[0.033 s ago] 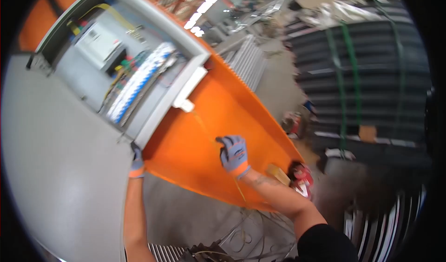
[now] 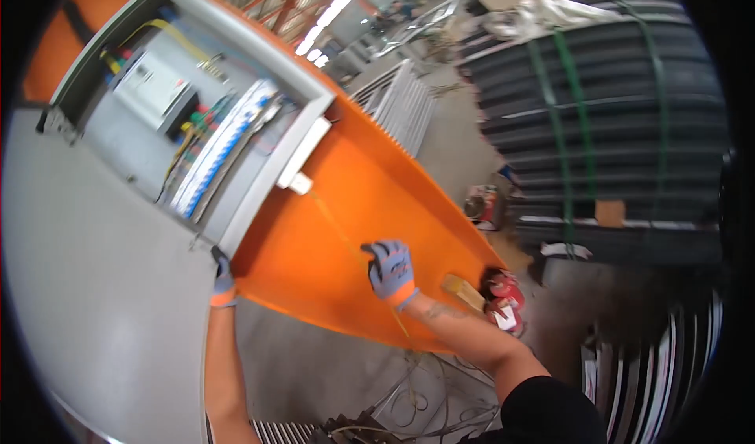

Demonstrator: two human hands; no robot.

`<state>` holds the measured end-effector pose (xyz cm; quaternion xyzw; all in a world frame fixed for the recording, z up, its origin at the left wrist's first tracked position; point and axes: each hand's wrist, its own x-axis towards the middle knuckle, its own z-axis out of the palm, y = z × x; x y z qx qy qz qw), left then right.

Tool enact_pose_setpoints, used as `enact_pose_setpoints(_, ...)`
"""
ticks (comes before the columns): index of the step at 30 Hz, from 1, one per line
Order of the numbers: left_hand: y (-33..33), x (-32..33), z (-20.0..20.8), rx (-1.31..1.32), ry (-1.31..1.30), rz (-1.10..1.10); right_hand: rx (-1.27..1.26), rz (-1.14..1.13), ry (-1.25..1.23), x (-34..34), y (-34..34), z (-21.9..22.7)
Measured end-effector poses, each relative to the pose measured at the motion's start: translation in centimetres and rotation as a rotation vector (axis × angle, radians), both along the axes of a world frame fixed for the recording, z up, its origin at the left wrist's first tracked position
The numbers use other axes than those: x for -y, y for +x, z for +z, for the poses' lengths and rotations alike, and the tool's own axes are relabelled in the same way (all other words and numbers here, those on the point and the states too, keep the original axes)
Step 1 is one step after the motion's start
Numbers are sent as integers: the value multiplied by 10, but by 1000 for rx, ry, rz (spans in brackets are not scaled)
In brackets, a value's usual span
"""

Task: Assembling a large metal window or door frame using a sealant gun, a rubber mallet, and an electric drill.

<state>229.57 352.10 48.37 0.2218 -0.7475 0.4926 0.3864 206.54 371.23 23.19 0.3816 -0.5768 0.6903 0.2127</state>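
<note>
A grey electrical cabinet (image 2: 311, 117) is set in an orange housing (image 2: 314, 271), its grey door (image 2: 94, 255) swung out to the left. Inside are a white boxy device (image 2: 153, 86), coloured wires and a blue-and-white strip (image 2: 224, 149). My left hand (image 2: 222, 279), in a grey and orange glove, grips the door's edge by the cabinet's lower corner; its fingers are partly hidden. A thin yellow cable (image 2: 330, 216) runs from below a white fitting (image 2: 297, 183) toward my gloved right hand (image 2: 391, 269). That hand's fingers are curled round the cable, which comes out below it.
Red rounded objects (image 2: 505, 306) and a yellowish block (image 2: 464, 293) sit by the housing's right edge. A strapped stack of dark panels (image 2: 605, 137) stands at the right. Metal frames (image 2: 393, 102) are behind the housing. Loose cables (image 2: 417, 401) lie near my body.
The whole view has shifted slightly, so the cabinet and housing sit further left in it. My left hand stays at the door edge; my right hand stays on the cable, slightly lower.
</note>
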Motion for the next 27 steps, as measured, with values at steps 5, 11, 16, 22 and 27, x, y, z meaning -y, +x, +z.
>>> enact_pose_setpoints(5,1,22,-1,-78,439,-396,124,31,288,-69,56,-102)
enact_pose_setpoints(11,-41,-115,34,5,10,-423,238,-105,728,-205,151,-266)
enact_pose_setpoints(16,-4,-133,39,174,66,-361,279,-144,1117,-343,252,-307)
enact_pose_setpoints(22,79,-192,-79,222,440,-476,467,-316,1416,-471,340,-357)
enact_pose_setpoints(27,243,-312,-206,131,1002,-689,198,-45,1582,-461,389,-350)
